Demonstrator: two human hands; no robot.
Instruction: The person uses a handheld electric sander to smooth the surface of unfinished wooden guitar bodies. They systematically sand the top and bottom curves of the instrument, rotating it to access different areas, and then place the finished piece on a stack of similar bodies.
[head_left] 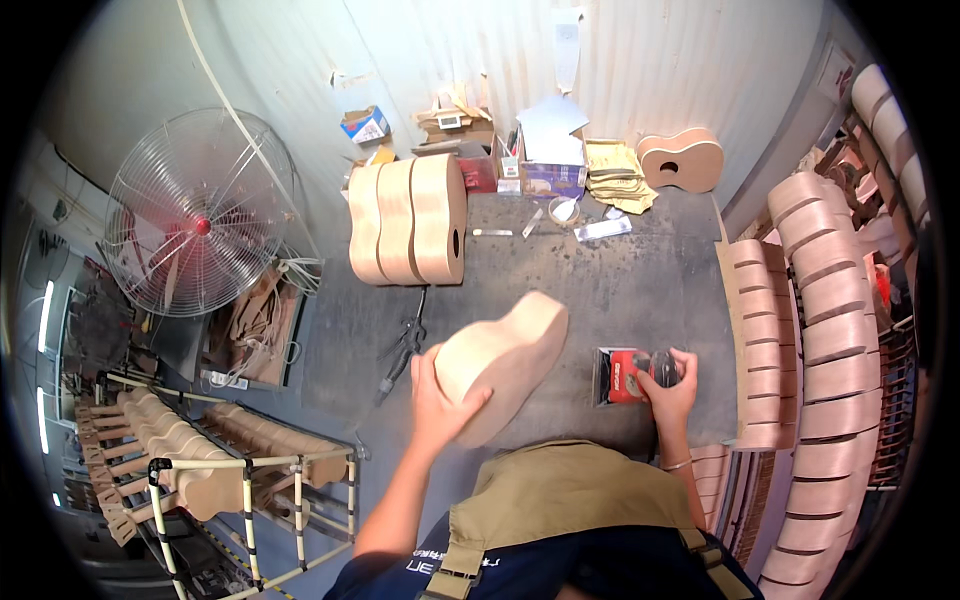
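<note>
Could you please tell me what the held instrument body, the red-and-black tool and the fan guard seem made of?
Instrument body: probably bare wood, judging by its matte, pale tan surface.
Red-and-black tool: perhaps plastic, being evenly coloured, though painted metal could look alike.
Fan guard: likely metal, thin and wiry.

This is a workshop for guitars or ukuleles. Bare-wood, waisted instrument bodies (400, 220) stand side by side on a dark, dust-marked workbench (540, 265), and another, its round soundhole showing, leans against the corrugated wall (660, 60). More unfinished bodies (825, 300) line up in long rows at the right, and others fill a tube-framed rack (220, 464) at the lower left. A red-and-black power sander (625, 376), a black air blow gun (402, 352), a big caged fan (203, 227) and the wearer's tan apron (575, 490) all mark it as a working shop floor.
</note>
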